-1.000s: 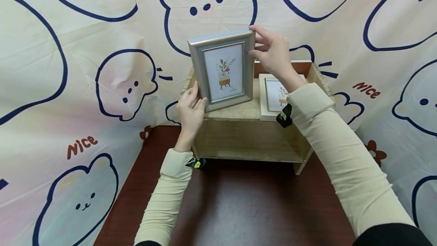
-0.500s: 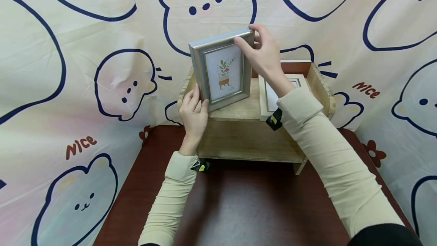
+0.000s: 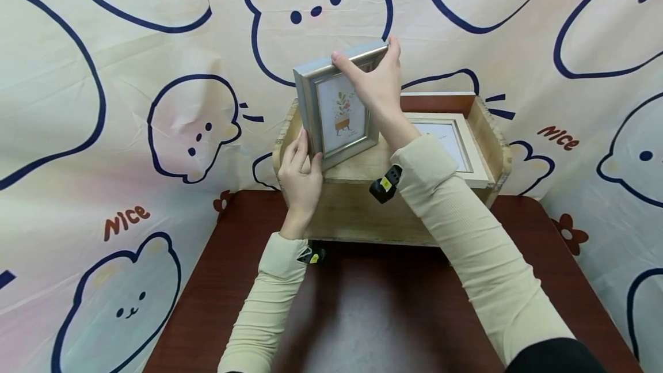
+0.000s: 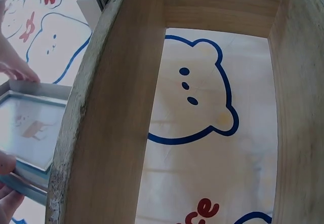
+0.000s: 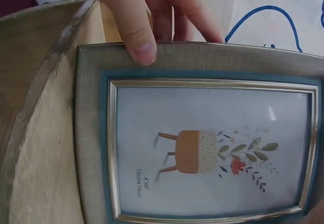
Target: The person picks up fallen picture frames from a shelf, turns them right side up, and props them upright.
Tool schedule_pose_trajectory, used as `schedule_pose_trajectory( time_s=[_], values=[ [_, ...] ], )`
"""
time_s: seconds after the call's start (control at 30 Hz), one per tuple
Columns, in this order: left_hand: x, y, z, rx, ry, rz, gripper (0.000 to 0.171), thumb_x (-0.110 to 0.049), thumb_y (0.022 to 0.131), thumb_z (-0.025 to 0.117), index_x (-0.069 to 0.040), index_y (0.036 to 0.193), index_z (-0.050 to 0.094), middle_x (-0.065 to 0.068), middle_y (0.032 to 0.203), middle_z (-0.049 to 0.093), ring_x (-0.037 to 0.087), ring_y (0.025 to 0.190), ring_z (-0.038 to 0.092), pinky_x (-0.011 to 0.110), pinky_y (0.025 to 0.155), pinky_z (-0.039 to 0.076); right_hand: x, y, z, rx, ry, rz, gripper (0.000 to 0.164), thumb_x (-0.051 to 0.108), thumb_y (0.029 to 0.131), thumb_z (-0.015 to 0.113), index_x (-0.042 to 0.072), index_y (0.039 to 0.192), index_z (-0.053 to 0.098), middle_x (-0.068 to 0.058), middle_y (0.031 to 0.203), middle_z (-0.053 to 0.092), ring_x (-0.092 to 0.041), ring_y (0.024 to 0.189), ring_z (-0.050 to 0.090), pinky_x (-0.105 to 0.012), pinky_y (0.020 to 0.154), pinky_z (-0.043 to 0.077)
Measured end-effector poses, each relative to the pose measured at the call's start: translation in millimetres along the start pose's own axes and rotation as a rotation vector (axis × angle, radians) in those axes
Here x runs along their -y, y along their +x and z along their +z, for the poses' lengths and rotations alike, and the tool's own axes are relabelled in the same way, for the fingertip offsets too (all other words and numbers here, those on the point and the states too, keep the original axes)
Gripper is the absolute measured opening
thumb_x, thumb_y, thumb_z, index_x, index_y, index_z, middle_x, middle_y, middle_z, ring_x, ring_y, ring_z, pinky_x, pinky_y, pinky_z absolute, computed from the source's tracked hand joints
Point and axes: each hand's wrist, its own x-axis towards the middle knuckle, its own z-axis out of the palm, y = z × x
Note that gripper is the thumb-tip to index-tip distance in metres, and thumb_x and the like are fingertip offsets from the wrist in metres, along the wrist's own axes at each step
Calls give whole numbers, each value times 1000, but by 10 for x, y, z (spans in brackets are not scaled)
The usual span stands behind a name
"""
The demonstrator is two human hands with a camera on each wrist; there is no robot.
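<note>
Cartoon-printed cloth (image 3: 197, 50) hangs behind the bench (image 3: 544, 263) and its wooden shelf (image 3: 383, 217). Between both hands, a picture frame (image 3: 339, 122) tilts over the shelf: the left hand (image 3: 302, 180) pinches its lower side, the right hand (image 3: 377, 86) grips its top corner, thumb and fingers spread. Gentle, even edge pressure should steady it.

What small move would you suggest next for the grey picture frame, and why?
Perhaps turn the grey picture frame square to the shelf: it is angled to the shelf's front, and the left hand grips its side, the right hand its top.
</note>
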Motion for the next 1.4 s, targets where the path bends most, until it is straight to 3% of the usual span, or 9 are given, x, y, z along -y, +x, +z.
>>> schedule_pose_trajectory(
  time_s=[0.17,0.33,0.47,0.6,0.77,1.03,1.4],
  values=[
    [-2,-12,13,-7,-20,18,49,9,74,67,7,122,54,20,104,59,27,99,58,32,82,49,-16,17,20,0,4,7,108,56,71,67,18,146,0,2,150,13,-6,133,16,-24,107,17],
    [1,0,12,-6,-27,21,50,10,74,67,8,122,53,20,105,59,27,98,58,29,82,49,-57,63,44,-7,-63,-130,101,55,74,64,16,146,4,-1,149,13,-6,132,16,-21,105,16],
    [9,4,6,-4,-20,19,50,10,74,67,8,122,53,20,105,59,27,98,59,29,83,49,-78,101,71,-35,-158,-256,83,53,78,60,17,143,23,-5,142,23,-11,124,28,-21,99,25],
    [27,1,3,-7,-22,18,50,11,74,67,8,122,53,20,105,59,27,98,58,30,83,49,-83,137,85,-31,-192,-299,66,50,80,60,14,133,44,-6,132,32,-13,111,35,-19,89,32],
    [20,-24,10,-11,0,30,49,9,74,67,10,121,53,23,112,57,29,104,56,33,85,47,-115,233,73,20,-189,-340,60,46,81,61,12,128,50,-6,131,37,-13,114,36,-19,92,31],
    [-34,-89,63,-43,44,95,44,7,73,69,11,115,57,22,104,59,31,96,58,38,83,47,-191,401,16,165,-83,-356,54,39,83,60,12,129,51,-2,134,40,-8,118,35,-20,95,29],
    [-106,-175,139,-24,93,148,45,6,75,68,11,118,55,22,105,57,31,94,58,36,78,50,-250,538,-59,358,119,-351,48,26,86,58,9,130,49,0,137,39,-12,122,36,-29,100,29]
  ],
)
